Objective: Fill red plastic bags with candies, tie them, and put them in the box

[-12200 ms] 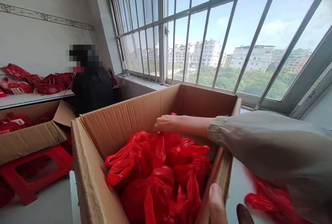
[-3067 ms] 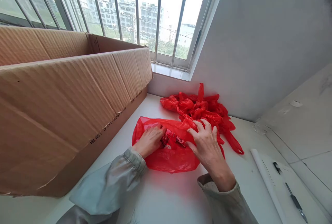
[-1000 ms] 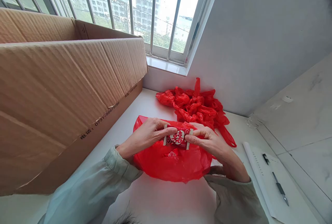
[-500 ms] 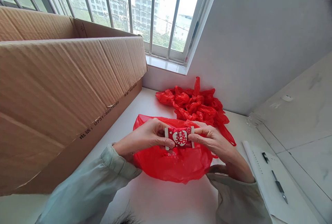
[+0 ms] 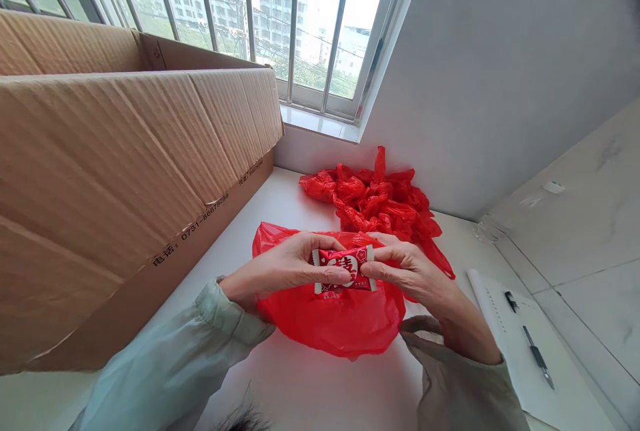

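Between both hands is a small red wrapped candy [image 5: 354,259] with cream crimped ends and a white patch bearing a red character. My left hand [image 5: 295,261] pinches its left part, the thumb lying across the printed front. At the right end, my right hand [image 5: 413,271] grips it between thumb and fingers. Under and behind the hands an opened red plastic bag [image 5: 340,324] rests on the white table. Part of another red-and-white printed wrapper shows inside the bag, just below the candy; the rest of the contents is hidden.
A large open cardboard box [image 5: 130,171] takes up the left side. Crumpled red plastic bags [image 5: 380,198] lie heaped against the wall at the back. On the right, a black pen [image 5: 537,354] and its cap [image 5: 511,301] rest on white paper [image 5: 520,331]. A barred window stands behind.
My left thumb has slid right over the candy's front and now covers part of the character. The candy has tipped slightly, and the bag's front has shifted a little left.
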Demonstrator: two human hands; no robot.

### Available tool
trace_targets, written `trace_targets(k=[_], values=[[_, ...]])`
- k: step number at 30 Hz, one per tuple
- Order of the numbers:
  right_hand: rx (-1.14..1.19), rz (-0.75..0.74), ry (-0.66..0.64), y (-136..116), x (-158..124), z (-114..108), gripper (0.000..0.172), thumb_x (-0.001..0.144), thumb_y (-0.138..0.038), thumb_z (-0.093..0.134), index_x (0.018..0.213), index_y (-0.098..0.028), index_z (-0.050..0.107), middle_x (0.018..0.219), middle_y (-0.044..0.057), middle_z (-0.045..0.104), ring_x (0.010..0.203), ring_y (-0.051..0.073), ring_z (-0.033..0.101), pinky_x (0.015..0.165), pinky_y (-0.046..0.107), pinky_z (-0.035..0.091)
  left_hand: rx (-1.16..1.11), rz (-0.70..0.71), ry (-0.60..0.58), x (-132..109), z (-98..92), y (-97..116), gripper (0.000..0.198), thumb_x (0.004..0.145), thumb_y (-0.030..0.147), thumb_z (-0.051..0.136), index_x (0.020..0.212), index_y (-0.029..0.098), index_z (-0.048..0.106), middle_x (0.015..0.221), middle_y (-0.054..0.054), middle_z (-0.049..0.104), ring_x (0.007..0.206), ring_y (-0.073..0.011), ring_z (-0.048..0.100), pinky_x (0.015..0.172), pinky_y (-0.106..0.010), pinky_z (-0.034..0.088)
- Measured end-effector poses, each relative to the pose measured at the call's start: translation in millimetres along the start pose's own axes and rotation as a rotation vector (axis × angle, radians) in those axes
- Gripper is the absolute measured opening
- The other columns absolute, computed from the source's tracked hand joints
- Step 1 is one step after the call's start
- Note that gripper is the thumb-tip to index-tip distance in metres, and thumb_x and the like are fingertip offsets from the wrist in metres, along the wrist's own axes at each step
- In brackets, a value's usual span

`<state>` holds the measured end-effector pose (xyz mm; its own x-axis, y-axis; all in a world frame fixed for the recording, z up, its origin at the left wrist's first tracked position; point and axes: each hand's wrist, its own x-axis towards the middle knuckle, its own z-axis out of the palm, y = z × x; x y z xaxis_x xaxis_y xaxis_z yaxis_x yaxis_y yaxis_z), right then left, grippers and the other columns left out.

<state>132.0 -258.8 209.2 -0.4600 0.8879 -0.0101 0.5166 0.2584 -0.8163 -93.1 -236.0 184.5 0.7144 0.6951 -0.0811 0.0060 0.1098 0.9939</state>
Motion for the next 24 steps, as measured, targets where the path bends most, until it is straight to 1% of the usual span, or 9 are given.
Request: trace_targets(k=[2, 3, 8, 12, 14, 17, 20, 22, 24], values=[[-0.028, 0.005, -0.004, -1, 1, 1, 0.043, 0.091, -0.050, 0.052, 0.060, -0.020, 0.060, 0.081, 0.002, 0.057, 0.096, 0.021, 0.052, 0.083, 0.031, 0.038, -0.024, -0.030, 0.004, 2, 1.2, -3, 0.024, 0.077, 0.034, 0.076, 0.093, 0.016, 0.070, 0.077, -0.001, 0.070, 0.070, -0.0119, 0.061, 0.064, -0.019, 0.046], [-0.030, 0.003, -0.008, -2, 1, 2, 0.044, 0.091, -0.050, 0.051, 0.060, -0.020, 0.060, 0.080, 0.002, 0.056, 0.095, 0.021, 0.052, 0.083, 0.031, 0.038, -0.032, -0.040, 0.009, 3, 1.1, -4, 0.023, 0.077, 0.033, 0.076, 0.091, 0.016, 0.070, 0.076, -0.001, 0.070, 0.070, -0.0124, 0.061, 0.064, -0.020, 0.046], [-0.005, -0.014, -0.025, -5, 1, 2, 0.041, 0.092, -0.046, 0.051, 0.063, -0.020, 0.064, 0.086, 0.002, 0.058, 0.101, 0.020, 0.052, 0.086, 0.030, 0.037, -0.072, -0.042, 0.006, 3, -0.7, -7, 0.017, 0.078, 0.029, 0.075, 0.089, 0.017, 0.071, 0.075, 0.000, 0.070, 0.068, -0.0108, 0.061, 0.062, -0.018, 0.046], [-0.015, 0.034, 0.001, -8, -2, 2, 0.035, 0.090, -0.044, 0.056, 0.065, -0.022, 0.065, 0.091, 0.001, 0.059, 0.098, 0.019, 0.052, 0.082, 0.028, 0.037, -0.015, -0.054, 0.036, 2, 2.5, -2, 0.017, 0.074, 0.024, 0.077, 0.086, 0.015, 0.070, 0.072, 0.000, 0.070, 0.065, -0.0109, 0.060, 0.057, -0.017, 0.045], [-0.028, 0.033, 0.009, -10, -4, 2, 0.032, 0.090, -0.043, 0.057, 0.068, -0.023, 0.066, 0.091, 0.000, 0.059, 0.095, 0.018, 0.052, 0.079, 0.028, 0.037, 0.028, -0.057, 0.055, 1, 4.6, 1, 0.017, 0.073, 0.024, 0.077, 0.084, 0.015, 0.070, 0.070, 0.000, 0.070, 0.063, -0.0105, 0.059, 0.055, -0.016, 0.044], [-0.060, 0.004, -0.004, -10, -4, 1, 0.032, 0.091, -0.041, 0.055, 0.068, -0.023, 0.067, 0.088, 0.000, 0.058, 0.093, 0.018, 0.052, 0.078, 0.027, 0.036, 0.092, -0.050, 0.073, 1, 5.4, 4, 0.017, 0.075, 0.028, 0.075, 0.083, 0.014, 0.070, 0.070, -0.001, 0.069, 0.061, -0.0097, 0.057, 0.054, -0.016, 0.042], [-0.058, -0.017, -0.017, -9, -5, 0, 0.033, 0.093, -0.039, 0.053, 0.067, -0.023, 0.067, 0.084, 0.000, 0.057, 0.095, 0.018, 0.052, 0.080, 0.027, 0.037, 0.126, -0.041, 0.068, 1, 3.8, 3, 0.021, 0.075, 0.032, 0.074, 0.086, 0.014, 0.070, 0.072, -0.001, 0.069, 0.064, -0.0107, 0.058, 0.056, -0.017, 0.043], [-0.045, -0.013, 0.005, -8, -4, 0, 0.031, 0.092, -0.040, 0.054, 0.070, -0.023, 0.066, 0.085, 0.000, 0.057, 0.092, 0.017, 0.053, 0.079, 0.027, 0.038, 0.132, -0.044, 0.064, 1, 2.9, 1, 0.022, 0.074, 0.033, 0.075, 0.086, 0.015, 0.070, 0.073, -0.001, 0.069, 0.066, -0.0118, 0.058, 0.058, -0.018, 0.044], [-0.034, -0.003, 0.043, -8, -3, 2, 0.025, 0.090, -0.041, 0.057, 0.075, -0.023, 0.067, 0.088, -0.001, 0.060, 0.090, 0.016, 0.054, 0.078, 0.027, 0.038, 0.156, -0.056, 0.065, 2, 3.3, 0, 0.024, 0.073, 0.034, 0.075, 0.086, 0.015, 0.070, 0.072, -0.001, 0.068, 0.067, -0.0131, 0.058, 0.059, -0.020, 0.043]])
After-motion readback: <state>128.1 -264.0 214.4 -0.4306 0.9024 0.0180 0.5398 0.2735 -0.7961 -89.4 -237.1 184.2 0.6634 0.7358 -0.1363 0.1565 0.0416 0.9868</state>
